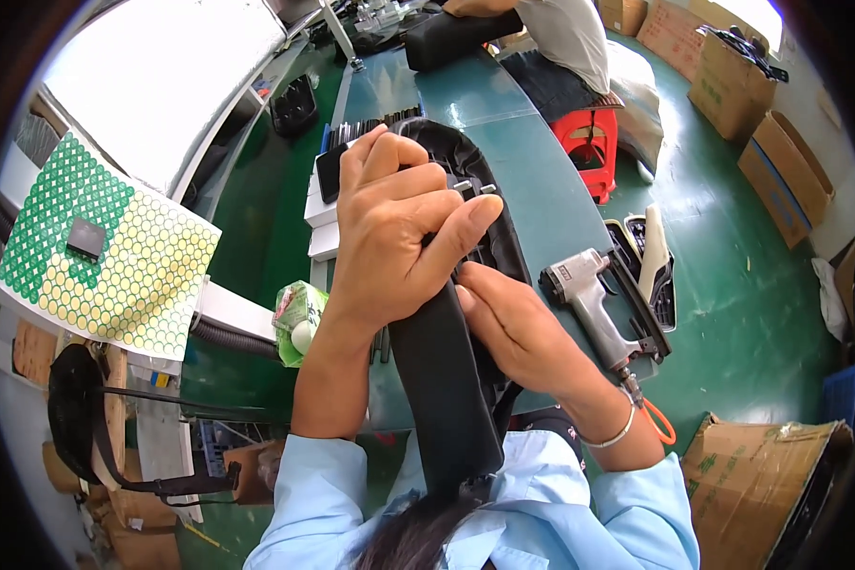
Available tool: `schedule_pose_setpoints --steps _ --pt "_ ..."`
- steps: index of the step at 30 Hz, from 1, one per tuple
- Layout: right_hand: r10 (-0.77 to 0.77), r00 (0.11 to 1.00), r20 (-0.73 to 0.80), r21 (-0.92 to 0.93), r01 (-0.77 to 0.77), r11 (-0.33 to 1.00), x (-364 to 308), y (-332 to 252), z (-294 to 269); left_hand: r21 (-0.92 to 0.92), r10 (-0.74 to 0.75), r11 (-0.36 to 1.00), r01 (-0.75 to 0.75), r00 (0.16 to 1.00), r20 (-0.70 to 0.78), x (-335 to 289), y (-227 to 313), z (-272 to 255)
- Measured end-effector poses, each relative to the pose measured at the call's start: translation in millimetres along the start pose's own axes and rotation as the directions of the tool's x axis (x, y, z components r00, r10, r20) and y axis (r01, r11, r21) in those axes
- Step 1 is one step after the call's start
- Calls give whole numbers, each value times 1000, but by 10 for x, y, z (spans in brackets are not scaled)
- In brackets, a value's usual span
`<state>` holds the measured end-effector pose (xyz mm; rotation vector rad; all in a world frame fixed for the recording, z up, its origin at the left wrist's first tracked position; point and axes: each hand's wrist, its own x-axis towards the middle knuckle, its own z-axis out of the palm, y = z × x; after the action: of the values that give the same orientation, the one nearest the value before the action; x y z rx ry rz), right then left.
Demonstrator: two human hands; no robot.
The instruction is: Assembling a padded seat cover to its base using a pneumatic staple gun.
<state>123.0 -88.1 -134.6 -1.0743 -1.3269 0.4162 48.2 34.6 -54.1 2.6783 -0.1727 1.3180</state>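
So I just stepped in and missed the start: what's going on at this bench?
A person in a light blue shirt holds a long black padded part lengthwise over the green bench. The left hand clamps its upper section; the right hand presses its right side. A pneumatic staple gun lies on the bench to the right, untouched. Another person sits at the far end.

Bright daylight, strongest at the blown-out white surface (pixel 161 85) upper left; shadows soft; heavy fisheye bending and black vignette at the rim; the far background looks slightly soft
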Motion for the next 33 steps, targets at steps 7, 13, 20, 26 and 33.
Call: schedule_pose_setpoints --steps 7,13,20,26,33 --pt "-36 987 -157 -350 -21 936 4 -89 -115 29 1 1000 -1 1000 23 -48 17 -127" --pt "295 930 218 282 -350 894 -583 235 -702 -142 143 965 -219 899 -415 -295 23 -518" --pt "394 909 136 880 -293 373 -621 -122 -336 -428 -407 873 234 833 -376 -400 190 -307" --pt "491 869 -56 850 -216 480 -643 4 -437 -914 -753 40 405 614 238 -1717 702 -9" --pt "201 972 -121 -160 -219 963 -650 117 -461 -968 -850 -54 244 498 173 -1755 476 -317"
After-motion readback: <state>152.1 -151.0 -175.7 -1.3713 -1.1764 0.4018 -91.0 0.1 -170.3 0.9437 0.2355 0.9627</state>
